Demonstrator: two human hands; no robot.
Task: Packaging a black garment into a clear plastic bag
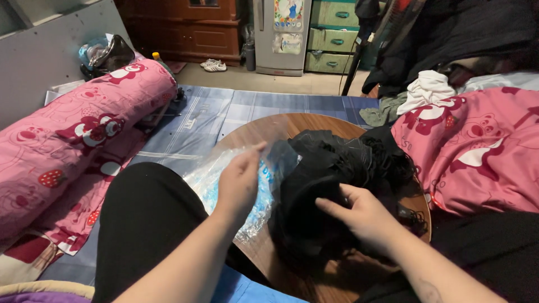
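While the left hand [238, 182] pinches a thin, slippery clear plastic bag [224, 174] at its top edge, the right hand [365, 216], fingers loosely spread, presses soft, light black fabric [331, 168] at three o'clock.

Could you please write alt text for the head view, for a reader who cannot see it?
Seen from above, a person's left hand pinches the edge of a clear plastic bag while the right hand rests on a heap of black fabric on a round wooden table. Pink patterned bedding lies on both sides.
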